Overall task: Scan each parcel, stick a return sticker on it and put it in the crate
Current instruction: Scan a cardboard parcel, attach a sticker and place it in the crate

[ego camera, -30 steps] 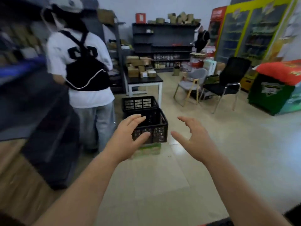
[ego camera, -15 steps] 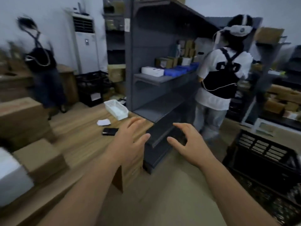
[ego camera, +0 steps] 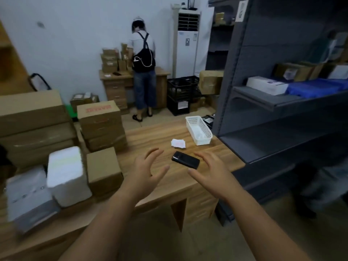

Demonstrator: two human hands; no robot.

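The view has swung from the shelves to the desk (ego camera: 154, 132), where one scanner (ego camera: 185, 160) lies pointing upper left between the left hand (ego camera: 146, 175) and right hand (ego camera: 212, 173), both spread and empty.

View: it has swung left, away from the floor and the black crates, and now faces the wooden table (ego camera: 150, 132).
Left hand (ego camera: 145, 172): was over the crate, now over the table, fingers spread, holding nothing.
Right hand (ego camera: 212, 174): now just past the black scanner (ego camera: 185, 160), not touching it.
Boxes (ego camera: 99, 121): the pile on the table now shows in full.
Person in the white shirt: gone from close by; another person (ego camera: 144, 59) stands far back.
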